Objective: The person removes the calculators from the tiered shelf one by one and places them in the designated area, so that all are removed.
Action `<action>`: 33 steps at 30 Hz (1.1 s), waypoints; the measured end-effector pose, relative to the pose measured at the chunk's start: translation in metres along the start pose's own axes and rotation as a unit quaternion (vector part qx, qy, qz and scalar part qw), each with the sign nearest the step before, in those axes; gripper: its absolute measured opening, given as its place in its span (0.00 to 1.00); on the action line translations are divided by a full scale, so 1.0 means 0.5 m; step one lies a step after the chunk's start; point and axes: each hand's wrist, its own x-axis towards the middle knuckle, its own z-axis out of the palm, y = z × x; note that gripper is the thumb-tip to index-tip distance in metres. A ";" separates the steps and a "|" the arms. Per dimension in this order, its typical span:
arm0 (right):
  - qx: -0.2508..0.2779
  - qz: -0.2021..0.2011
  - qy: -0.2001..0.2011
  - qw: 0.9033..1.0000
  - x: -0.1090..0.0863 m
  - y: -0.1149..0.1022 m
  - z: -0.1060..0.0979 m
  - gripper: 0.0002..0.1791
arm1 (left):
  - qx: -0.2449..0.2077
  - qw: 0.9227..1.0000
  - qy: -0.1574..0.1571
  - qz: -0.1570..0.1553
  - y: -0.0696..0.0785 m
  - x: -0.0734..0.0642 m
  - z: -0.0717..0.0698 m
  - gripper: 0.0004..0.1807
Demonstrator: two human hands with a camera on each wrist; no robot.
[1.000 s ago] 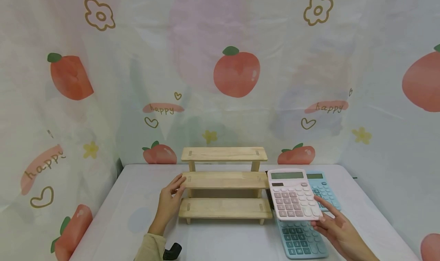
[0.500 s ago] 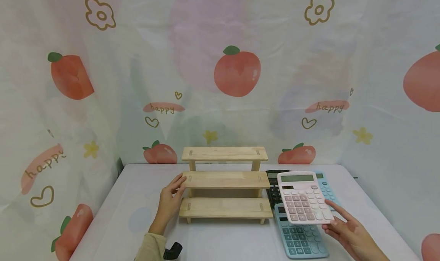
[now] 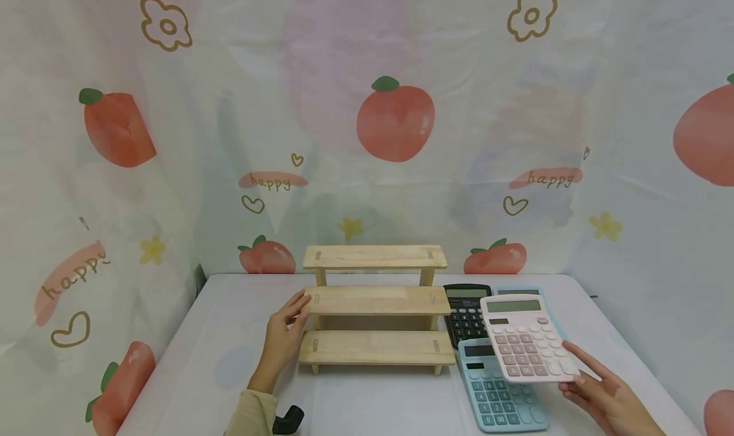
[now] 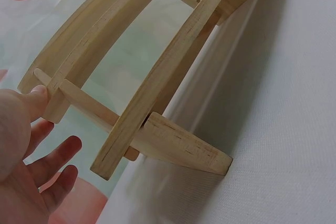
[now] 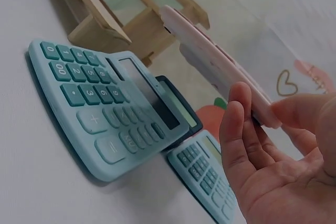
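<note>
A three-tier wooden stand (image 3: 375,301) rests on the white table. My left hand (image 3: 283,334) pinches the left end of its middle tier; in the left wrist view the thumb lies on the board's end and the other fingers spread below. My right hand (image 3: 610,391) holds a pink-and-white calculator (image 3: 530,340) by its lower right corner, thumb on one face and fingers on the other. The right wrist view shows this calculator tilted and raised above the table. Below it lies a blue calculator (image 3: 499,388), close to the stand's right front.
Beside the stand's right end lies a black calculator (image 3: 466,315). Another blue calculator (image 5: 205,177) is mostly hidden behind the pink one in the head view. A black object (image 3: 288,419) sits near the left sleeve (image 3: 252,414). Fruit-printed cloth (image 3: 395,123) hangs behind the table.
My right hand has carried the pink calculator to the right and slightly toward me, uncovering the black calculator and more of the front blue one. My left hand has stayed at the stand.
</note>
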 end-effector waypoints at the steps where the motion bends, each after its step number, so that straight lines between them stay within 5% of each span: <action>1: -0.010 0.004 0.017 1.000 -0.003 0.002 -0.003 0.31 | 0.000 1.000 -0.001 -0.002 0.000 0.000 0.000 0.19; 4: -0.028 0.019 0.053 0.998 -0.012 0.004 -0.010 0.30 | -0.001 1.000 -0.002 -0.011 0.001 -0.002 0.000 0.19; 10: -0.005 0.037 0.046 0.998 -0.024 0.003 -0.032 0.29 | 0.005 1.000 0.003 0.001 -0.001 -0.004 0.000 0.19; 16: -0.051 0.082 0.133 0.986 -0.034 0.015 -0.044 0.27 | 0.000 1.000 0.005 -0.002 -0.003 -0.004 0.003 0.19; 23: -0.002 0.057 0.062 0.996 -0.048 0.029 -0.080 0.29 | 0.006 1.000 0.006 0.011 -0.007 -0.004 0.007 0.19; 33: -0.029 0.075 0.092 0.992 -0.064 0.046 -0.113 0.26 | -0.001 1.000 0.007 0.017 -0.005 -0.003 0.005 0.19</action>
